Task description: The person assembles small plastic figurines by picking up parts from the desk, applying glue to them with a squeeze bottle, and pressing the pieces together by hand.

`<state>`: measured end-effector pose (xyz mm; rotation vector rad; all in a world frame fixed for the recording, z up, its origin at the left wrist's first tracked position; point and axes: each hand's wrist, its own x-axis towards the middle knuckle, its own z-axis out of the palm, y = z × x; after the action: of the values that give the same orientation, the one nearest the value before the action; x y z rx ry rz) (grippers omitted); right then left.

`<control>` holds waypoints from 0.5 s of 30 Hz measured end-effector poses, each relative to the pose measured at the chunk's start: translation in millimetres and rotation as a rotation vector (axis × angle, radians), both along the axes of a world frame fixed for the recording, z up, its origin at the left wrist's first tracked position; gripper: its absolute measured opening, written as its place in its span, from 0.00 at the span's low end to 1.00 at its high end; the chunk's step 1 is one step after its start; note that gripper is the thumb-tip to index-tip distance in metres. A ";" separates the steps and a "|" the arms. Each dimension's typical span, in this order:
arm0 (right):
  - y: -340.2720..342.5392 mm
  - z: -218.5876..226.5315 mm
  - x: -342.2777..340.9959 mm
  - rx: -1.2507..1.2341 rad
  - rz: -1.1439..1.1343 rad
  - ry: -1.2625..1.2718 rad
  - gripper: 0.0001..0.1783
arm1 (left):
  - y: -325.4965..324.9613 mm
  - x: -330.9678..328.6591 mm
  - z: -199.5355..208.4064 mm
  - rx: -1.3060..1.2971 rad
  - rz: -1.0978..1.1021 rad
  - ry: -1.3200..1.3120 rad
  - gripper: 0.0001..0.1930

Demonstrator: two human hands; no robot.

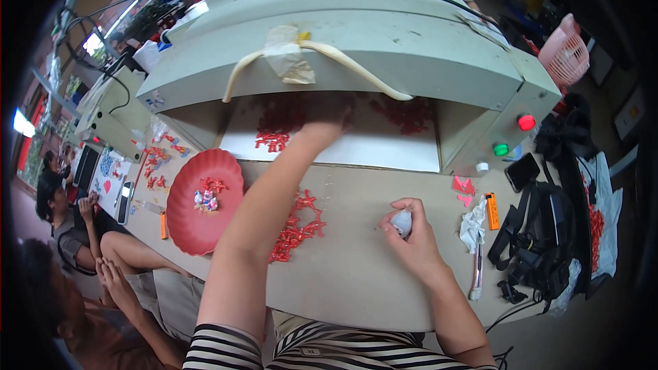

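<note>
The person's left hand (336, 115) is inside the pale green booth (449, 44), deep in shadow, so from where I stand I cannot tell whether its fingers are spread or pressed together. Near these fingers, to their left, lies one heap of small red pieces (273, 140), and to their right is another red heap (411, 120); under them is a white sheet (384, 152).

The right hand (421, 243) is above the table (343, 288), and its thumb and fingers are curled around a pale rounded piece (401, 223), which shows between them. To the left of these fingers, well apart, a loose group of red figures (293, 236) lies on the table, partly behind the left forearm. Farther left, beyond that forearm, stands a red scalloped dish (179, 216) with some red and white-blue figures (207, 200) in it. On the other side, to the right of the fingers, I see a crumpled tissue (472, 226) and, just beside it, an orange lighter-like object (492, 211).
</note>
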<state>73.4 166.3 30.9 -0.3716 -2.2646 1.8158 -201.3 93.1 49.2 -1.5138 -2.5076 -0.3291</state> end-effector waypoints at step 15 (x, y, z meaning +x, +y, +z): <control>-4.7 0.3 4.2 -0.202 -0.134 0.171 0.14 | -41.1 127.6 -6.9 1.074 0.101 -1.624 0.12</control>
<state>77.6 161.6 31.2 -0.3759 -1.9040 1.9314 -73.7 52.1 42.4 -0.5059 -2.0038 -3.1094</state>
